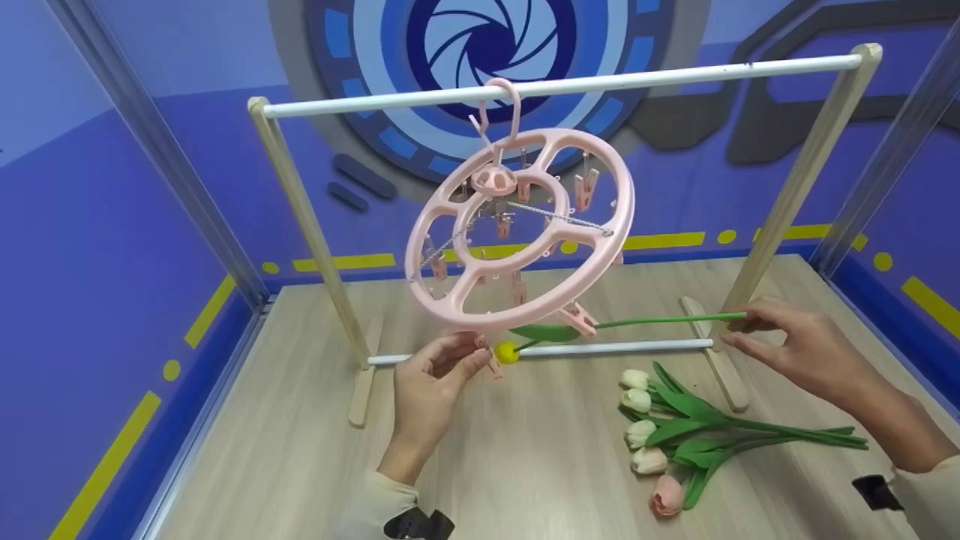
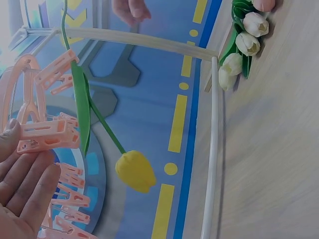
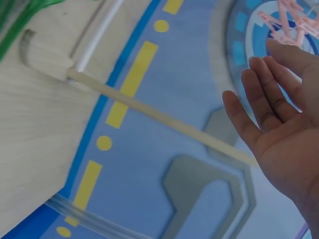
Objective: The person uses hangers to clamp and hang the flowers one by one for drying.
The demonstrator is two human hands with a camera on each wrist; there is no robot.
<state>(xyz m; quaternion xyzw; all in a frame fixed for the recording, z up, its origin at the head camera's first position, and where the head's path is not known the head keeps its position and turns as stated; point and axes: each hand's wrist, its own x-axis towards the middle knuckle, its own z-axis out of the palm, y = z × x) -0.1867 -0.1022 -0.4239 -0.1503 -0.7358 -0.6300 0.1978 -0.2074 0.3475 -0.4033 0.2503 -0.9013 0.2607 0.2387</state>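
Note:
A pink round clip hanger (image 1: 624,199) hangs tilted from a white rail. My left hand (image 1: 431,390) pinches one of its clothespins (image 2: 47,134) between thumb and fingers at the hanger's low front edge. Beside it another pink clothespin (image 1: 579,319) has the green stem of a yellow tulip (image 2: 135,171) in its jaws. The tulip's bloom droops near my left fingertips, and its stem (image 1: 667,320) reaches out to the right. Close to the stem's end is my right hand (image 1: 806,349), its fingers relaxed and holding nothing in the right wrist view (image 3: 284,114).
The white rail (image 1: 660,80) spans two wooden posts (image 1: 802,172), with a lower white bar (image 1: 622,348) near the table. Several white tulips (image 1: 636,401) and a pink tulip (image 1: 667,495) lie on the wooden table (image 1: 300,465) at right. Blue patterned walls (image 1: 202,187) enclose it.

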